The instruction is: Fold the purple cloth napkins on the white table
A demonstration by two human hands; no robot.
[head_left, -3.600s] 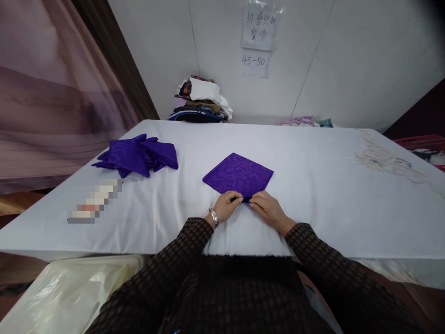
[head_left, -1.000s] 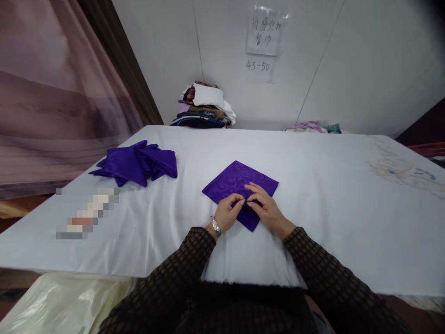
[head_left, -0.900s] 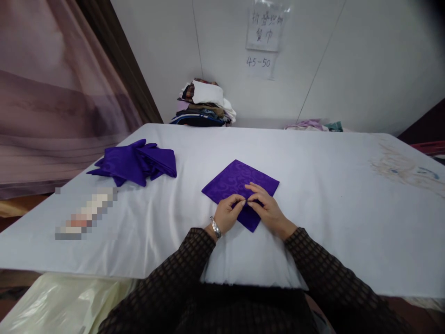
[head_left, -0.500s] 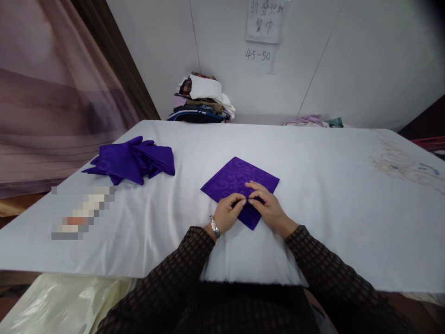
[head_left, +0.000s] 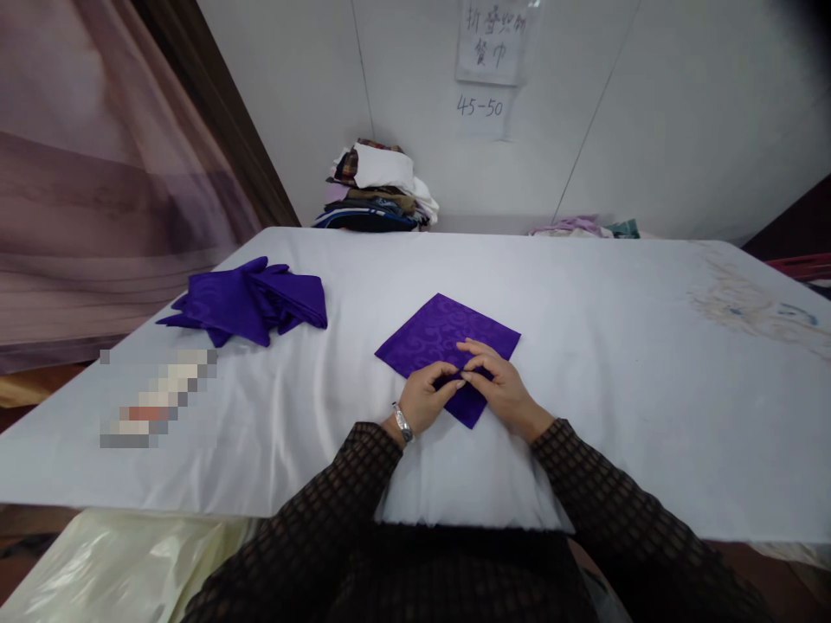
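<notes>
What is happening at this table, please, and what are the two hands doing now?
A person's left hand and right hand meet over a patterned purple cloth, and their fingertips appear to pinch it a little inside its near corner. The cloth lies diamond-wise on the white-covered table. More purple cloths lie in a loose heap to the left.

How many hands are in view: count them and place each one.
2: the left hand, with a silver bracelet at its wrist, and the right hand, both pinching the purple cloth on the table. No others show.
</notes>
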